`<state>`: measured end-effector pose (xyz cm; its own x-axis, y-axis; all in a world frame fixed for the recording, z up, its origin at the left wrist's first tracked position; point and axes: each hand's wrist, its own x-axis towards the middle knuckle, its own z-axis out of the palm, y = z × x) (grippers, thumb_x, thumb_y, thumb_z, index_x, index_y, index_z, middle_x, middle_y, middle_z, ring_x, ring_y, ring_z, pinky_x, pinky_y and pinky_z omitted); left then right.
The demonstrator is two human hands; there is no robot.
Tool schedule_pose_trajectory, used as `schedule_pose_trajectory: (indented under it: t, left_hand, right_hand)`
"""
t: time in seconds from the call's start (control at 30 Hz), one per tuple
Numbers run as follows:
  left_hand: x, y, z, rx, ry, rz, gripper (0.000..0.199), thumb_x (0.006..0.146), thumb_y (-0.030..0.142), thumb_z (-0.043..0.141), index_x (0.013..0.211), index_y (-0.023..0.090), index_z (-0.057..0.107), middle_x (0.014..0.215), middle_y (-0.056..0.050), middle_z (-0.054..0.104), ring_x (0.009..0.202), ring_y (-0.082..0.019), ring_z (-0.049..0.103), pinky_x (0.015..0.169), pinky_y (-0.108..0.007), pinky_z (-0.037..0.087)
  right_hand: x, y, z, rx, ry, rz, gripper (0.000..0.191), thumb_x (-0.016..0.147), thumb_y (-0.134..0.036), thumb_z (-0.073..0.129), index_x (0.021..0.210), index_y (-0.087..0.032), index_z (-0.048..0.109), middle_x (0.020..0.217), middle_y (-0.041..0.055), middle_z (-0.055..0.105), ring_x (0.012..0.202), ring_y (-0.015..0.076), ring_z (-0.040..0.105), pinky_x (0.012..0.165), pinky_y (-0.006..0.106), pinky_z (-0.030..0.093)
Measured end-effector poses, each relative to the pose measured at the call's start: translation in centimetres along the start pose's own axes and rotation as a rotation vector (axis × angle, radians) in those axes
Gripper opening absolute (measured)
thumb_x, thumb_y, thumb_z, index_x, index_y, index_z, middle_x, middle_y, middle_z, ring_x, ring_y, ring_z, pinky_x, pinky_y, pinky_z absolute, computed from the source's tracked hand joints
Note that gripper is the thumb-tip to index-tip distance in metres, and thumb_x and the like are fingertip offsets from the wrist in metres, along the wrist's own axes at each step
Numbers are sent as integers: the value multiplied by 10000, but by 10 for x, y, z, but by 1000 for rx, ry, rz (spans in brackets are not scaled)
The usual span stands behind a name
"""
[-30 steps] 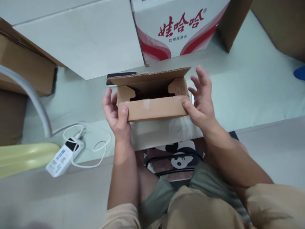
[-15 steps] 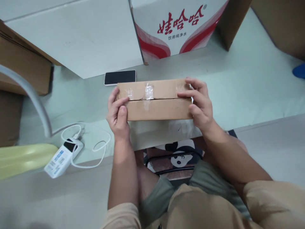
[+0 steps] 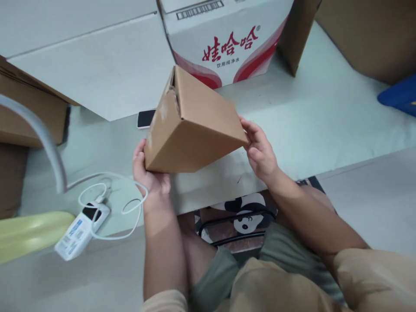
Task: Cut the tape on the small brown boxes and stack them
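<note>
A brown cardboard box (image 3: 201,125) is held tilted above the pale green table, one corner pointing up and away. Pieces of clear tape show on its left face, and a flap edge near the top corner stands slightly apart. My left hand (image 3: 151,171) grips the lower left corner, with part of its fingers hidden beneath the box. At the right corner, the fingers of my right hand (image 3: 260,149) press against the edge. Behind the box lies a phone (image 3: 145,118), partly covered by it.
A white carton with red lettering (image 3: 227,52) and a large white box (image 3: 97,69) stand at the back. To the left are a white power bank (image 3: 81,229) with a looped cable, a grey curved tube (image 3: 48,143) and a yellow object (image 3: 32,234). Something blue (image 3: 398,95) lies far right.
The box has been turned and tipped from lying level, taped side facing me, to standing on a slant with a corner up. Both hands have shifted their hold, and the view has tilted slightly.
</note>
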<state>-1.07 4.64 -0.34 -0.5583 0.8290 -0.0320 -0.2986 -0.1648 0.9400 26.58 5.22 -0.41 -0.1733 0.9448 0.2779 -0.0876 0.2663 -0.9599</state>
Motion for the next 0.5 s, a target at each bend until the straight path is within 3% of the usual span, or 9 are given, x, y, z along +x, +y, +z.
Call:
schedule_pose_trajectory:
  t: [0.1,0.2,0.37,0.5]
  left_hand:
    - [-4,1,3,-47,-5,-117,341,755,480,720,1009,252,715,1020,-30,740,866,-176,686,616,-238,537]
    - [-10,3,5,8,-133,-235,363,806,550,681,1018,257,710,1069,-44,743,852,-181,704,605,-253,556]
    - [-21,3,7,116,-358,-339,578,830,726,572,1110,236,697,1084,-105,754,949,-257,743,657,-322,621]
    - [-26,-9,11,274,-423,-352,710,780,824,576,1120,209,684,997,-129,766,1006,-309,744,716,-389,645]
  right_hand:
    - [0,-1,2,-44,3,-87,839,832,-795,529,1523,-395,270,1712,-5,209,1598,287,224,1270,531,332]
    - [0,2,1,-65,17,-119,934,821,-821,518,1576,-429,133,1718,14,192,1584,302,267,1202,547,424]
    - [0,3,-4,-198,8,-191,832,871,-784,486,1576,-431,221,1716,7,222,1598,290,240,1199,532,428]
    - [-3,-7,-5,-308,12,-156,780,880,-781,477,1549,-414,318,1725,7,193,1597,295,242,1178,530,448]
